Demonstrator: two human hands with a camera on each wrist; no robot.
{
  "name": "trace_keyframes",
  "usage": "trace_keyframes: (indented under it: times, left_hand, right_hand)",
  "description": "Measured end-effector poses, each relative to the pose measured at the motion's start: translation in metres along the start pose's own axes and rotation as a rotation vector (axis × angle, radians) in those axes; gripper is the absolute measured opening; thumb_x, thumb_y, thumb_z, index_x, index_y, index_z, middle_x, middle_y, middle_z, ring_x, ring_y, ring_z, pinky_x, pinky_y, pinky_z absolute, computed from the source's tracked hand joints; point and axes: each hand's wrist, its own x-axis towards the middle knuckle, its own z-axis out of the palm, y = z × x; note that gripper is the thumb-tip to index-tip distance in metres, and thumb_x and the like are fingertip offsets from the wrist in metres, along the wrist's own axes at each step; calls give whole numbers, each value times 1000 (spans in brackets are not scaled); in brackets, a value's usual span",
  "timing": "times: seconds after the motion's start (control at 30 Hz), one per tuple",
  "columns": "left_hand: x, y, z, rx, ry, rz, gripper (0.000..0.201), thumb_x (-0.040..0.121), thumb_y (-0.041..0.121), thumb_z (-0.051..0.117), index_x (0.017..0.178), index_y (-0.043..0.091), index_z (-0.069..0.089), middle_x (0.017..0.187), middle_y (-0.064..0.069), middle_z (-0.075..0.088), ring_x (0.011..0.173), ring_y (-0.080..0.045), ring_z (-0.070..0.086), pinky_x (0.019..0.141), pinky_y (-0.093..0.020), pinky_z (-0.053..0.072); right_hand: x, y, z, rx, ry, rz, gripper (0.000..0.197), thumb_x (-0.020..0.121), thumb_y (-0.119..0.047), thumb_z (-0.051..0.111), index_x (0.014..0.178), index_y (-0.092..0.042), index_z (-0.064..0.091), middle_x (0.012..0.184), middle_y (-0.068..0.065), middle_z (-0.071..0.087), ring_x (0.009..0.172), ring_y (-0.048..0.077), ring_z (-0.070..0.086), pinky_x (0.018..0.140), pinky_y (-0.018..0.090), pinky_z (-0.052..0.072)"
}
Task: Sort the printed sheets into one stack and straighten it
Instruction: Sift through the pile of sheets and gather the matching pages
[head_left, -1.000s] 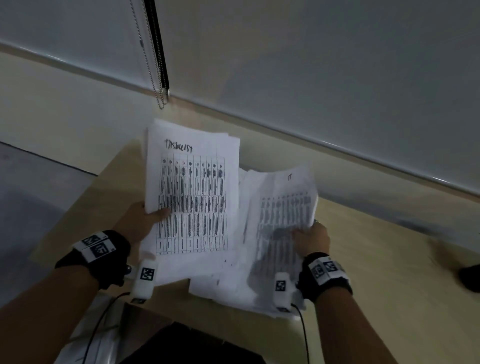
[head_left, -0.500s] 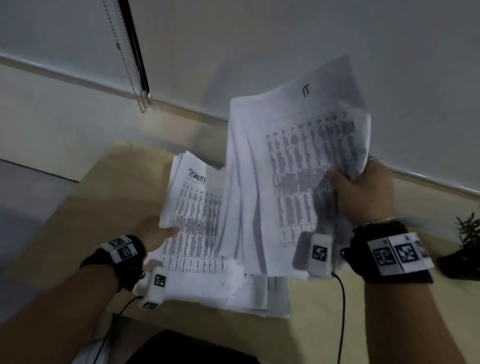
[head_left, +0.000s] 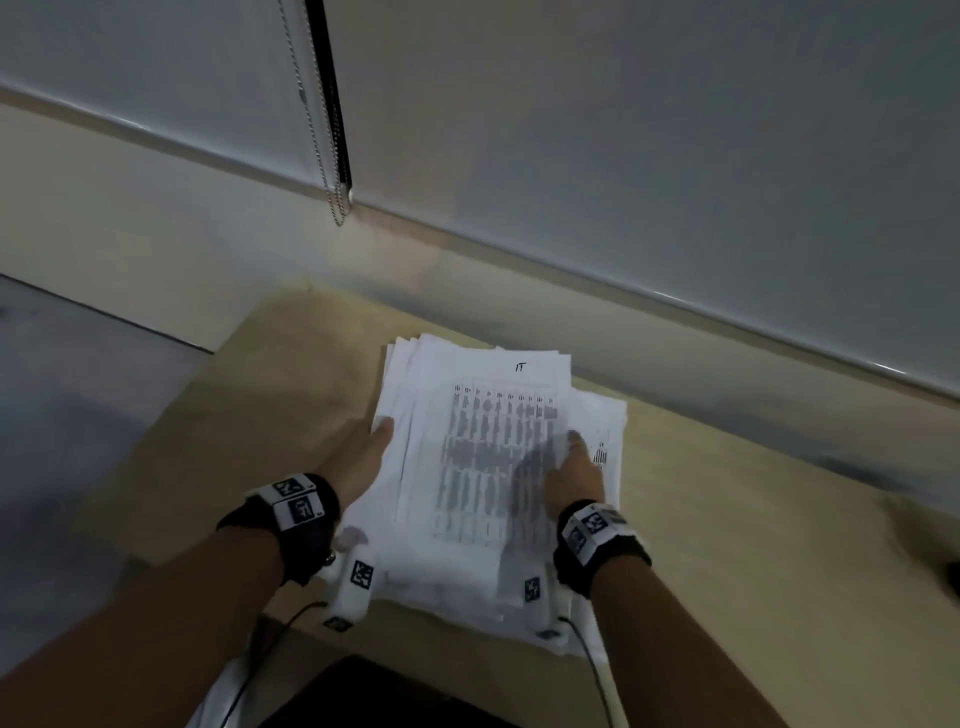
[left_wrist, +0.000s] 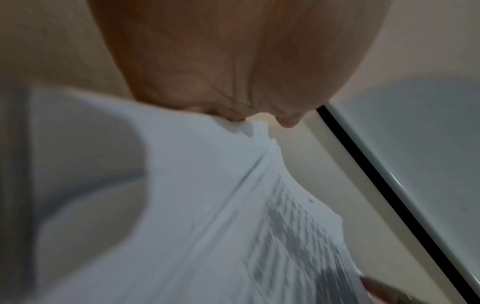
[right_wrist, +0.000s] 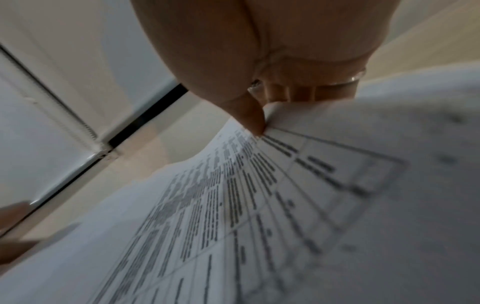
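With the printed sheets (head_left: 483, 467) now piled unevenly on the worktop (head_left: 727, 519), the left hand (head_left: 363, 457) gripping their left edge and the right hand (head_left: 574, 473) seemingly pinching the top sheet, squeeze both sides inward, then tap the edges flush.

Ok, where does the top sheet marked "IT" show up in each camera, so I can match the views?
Head: top sheet lies centre frame on the stack, between left hand and right hand.
Left wrist: its printed table runs along the lower right, below the left hand.
Right wrist: it fills the lower middle, right thumb on it.
Shared landmark: the black strip between the blinds.
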Motion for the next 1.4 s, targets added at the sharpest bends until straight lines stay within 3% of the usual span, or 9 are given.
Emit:
trace_keyframes:
  times: [0.17, 0.37, 0.53, 0.67, 0.83, 0.97, 1.1, 1.23, 1.4]
  left_hand:
    - [4, 0, 12, 280, 15, 95, 79, 91, 41, 59, 147, 1, 18, 145, -19, 46, 126, -34, 51, 104, -42, 44]
    - [7, -9, 15, 333, 62, 236, 65, 88, 13, 68, 141, 10, 31, 141, -13, 49, 125, -31, 51, 99, -37, 43]
    - [7, -7, -20, 272, 65, 340, 67, 92, 17, 64, 150, 11, 29, 154, -6, 36, 139, -27, 39, 112, -41, 33]
    - [2, -1, -54, 210, 120, 392, 42, 87, 6, 66, 124, 14, 49, 116, -3, 60, 102, -24, 58, 88, -37, 44]
    - [-1, -2, -71, 59, 147, 356, 37, 84, 3, 70, 112, 17, 48, 94, 11, 59, 85, -17, 61, 84, -42, 50]
    - [-2, -2, -76, -73, 138, 359, 34, 84, 0, 70, 96, 27, 53, 96, 9, 63, 85, -13, 63, 83, -41, 51]
    - [-4, -6, -75, -130, 74, 325, 33, 84, 1, 71, 107, 18, 56, 103, 0, 67, 92, -20, 65, 83, -42, 52]
    - [-3, -21, -55, 35, 16, 299, 49, 85, 8, 71, 130, 16, 52, 119, 0, 62, 107, -23, 58, 94, -40, 43]
    - [0, -36, -24, -3, -58, 216, 51, 86, 6, 69, 133, 17, 53, 126, -2, 65, 113, -24, 62, 103, -49, 45]
  right_hand:
    - [-15, 4, 42, -44, -34, -103, 73, 95, -6, 42, 156, -17, 3, 154, 15, 33, 128, 34, 50, 106, 43, 46]
    - [-12, 24, 33, -33, 131, -42, 49, 98, -32, 45, 143, -13, 40, 134, 14, 51, 120, 33, 53, 99, 38, 44]
    - [-25, 26, 43, -157, 228, 242, 102, 79, -58, 63, 152, -8, 14, 153, 12, 20, 138, 33, 23, 111, 49, 29]
    - [-23, 33, 51, -253, 278, 191, 113, 74, -64, 68, 152, -5, 12, 151, 15, 23, 137, 34, 26, 111, 47, 31]
    - [-11, 29, 46, -86, 204, 142, 109, 80, -36, 77, 153, 1, 4, 150, 20, 25, 136, 36, 36, 113, 42, 37]
    - [-7, 22, 39, 88, 156, 229, 76, 92, -19, 63, 152, -5, 18, 147, 18, 42, 131, 32, 48, 108, 38, 43]
    - [-17, 15, 1, 96, 260, 141, 20, 91, -14, 57, 110, -6, 56, 115, 24, 65, 101, 39, 65, 76, 37, 52]
    - [-34, -3, -76, -40, 398, -143, 20, 90, -9, 58, 106, 1, 62, 106, 29, 67, 94, 44, 64, 66, 31, 36]
    - [-69, -48, -167, -21, 639, -329, 19, 86, -17, 66, 91, 1, 63, 86, 22, 64, 88, 41, 64, 62, 30, 32]
